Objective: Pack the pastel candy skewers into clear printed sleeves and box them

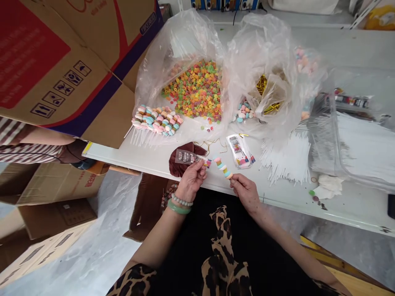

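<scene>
Both forearms reach forward from the body and converge just over the near edge of a smooth white table point(145, 158). The left hand point(191, 181) is turned inward, its fingers curled and the thumb and fingertips pinching a printed wrapper point(185, 156) — thin, flat, transparent film with pale lettering. A beaded bracelet point(182, 200) and a smooth green bangle point(178, 208) encircle the left wrist. The right hand point(245, 188), angled toward the left one, pinches the lower end of a candy skewer point(222, 167), whose soft, rounded pieces (pink, blue, yellowish and white) form a short, tilted column between the hands. The skewer's upper end lies close to the wrapper; whether they touch cannot be told.

Behind the wrapper rests a crumpled maroon cloth point(174, 162). Beyond the skewer, slightly to the right, lies a stack of glossy printed wrappers point(239, 152), and farther right a fan of slender white sticks point(286, 158). At the left, finished-looking skewers point(157, 121) are heaped in pastel rows — beside them, small ring-shaped candies point(200, 90) with grainy-looking surfaces fill a crinkled clear bag point(188, 28).
</scene>
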A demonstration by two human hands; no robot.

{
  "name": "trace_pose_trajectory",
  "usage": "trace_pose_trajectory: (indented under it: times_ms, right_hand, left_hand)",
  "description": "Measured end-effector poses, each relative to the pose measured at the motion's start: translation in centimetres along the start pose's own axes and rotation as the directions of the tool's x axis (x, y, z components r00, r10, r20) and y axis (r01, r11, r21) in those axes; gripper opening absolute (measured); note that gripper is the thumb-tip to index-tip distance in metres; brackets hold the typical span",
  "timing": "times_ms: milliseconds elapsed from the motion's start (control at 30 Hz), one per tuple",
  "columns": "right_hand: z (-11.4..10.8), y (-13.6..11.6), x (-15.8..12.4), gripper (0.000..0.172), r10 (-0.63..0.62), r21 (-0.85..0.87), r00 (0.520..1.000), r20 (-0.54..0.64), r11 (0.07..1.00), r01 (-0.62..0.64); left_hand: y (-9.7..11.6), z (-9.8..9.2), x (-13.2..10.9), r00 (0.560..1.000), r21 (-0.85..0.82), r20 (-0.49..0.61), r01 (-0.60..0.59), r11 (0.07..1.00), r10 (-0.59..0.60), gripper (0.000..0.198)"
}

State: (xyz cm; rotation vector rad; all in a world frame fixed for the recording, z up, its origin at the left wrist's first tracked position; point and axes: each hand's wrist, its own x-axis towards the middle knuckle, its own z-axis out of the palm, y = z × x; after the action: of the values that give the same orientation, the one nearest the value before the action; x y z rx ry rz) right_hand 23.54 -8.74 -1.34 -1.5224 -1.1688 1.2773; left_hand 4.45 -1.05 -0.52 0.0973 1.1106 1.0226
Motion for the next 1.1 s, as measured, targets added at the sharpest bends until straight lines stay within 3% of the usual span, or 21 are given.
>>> trace_pose_trajectory:
  times_ms: [167, 333, 833, 933, 1100]
  right_hand:
    - [0.3, 1.0, -0.6, 0.022, -0.014, -0.05, 1.0, -0.002, 0.999, 0.014]
    - [0.3, 0.7, -0.3, 0.02, -0.027, -0.006, 1.0, -0.015, 1.0, 0.027]
    - [0.0, 0.6, -0.4, 0.017, -0.042, 0.0, 0.999, -0.031, 0.999, 0.042]
    - [-0.1, 0.6, -0.3, 0.017, -0.054, -0.031, 0.998, -0.039, 0.998, 0.053]
    - [-0.1, 0.3, -0.1, 0.015, -0.094, -0.082, 0.995, -0.043, 0.993, 0.091]
  left_hand:
    - [0.8, 0.6, -0.6, 0.997, 0.034, -0.032, 0.077, 0.996, -0.076, 0.007]
    - [0.5, 0.5, -0.7, 0.997, 0.032, 0.036, 0.068, 0.997, -0.069, 0.019]
    - [0.3, 1.1, -0.8, 0.951, -0.194, 0.17, 0.29, 0.937, -0.259, 0.022]
    - [0.2, 0.9, -0.7, 0.956, -0.199, 0.162, 0.275, 0.941, -0.245, 0.019]
    - [-0.1, 0.6, -0.6, 0.987, -0.153, 0.04, 0.163, 0.975, -0.159, 0.023]
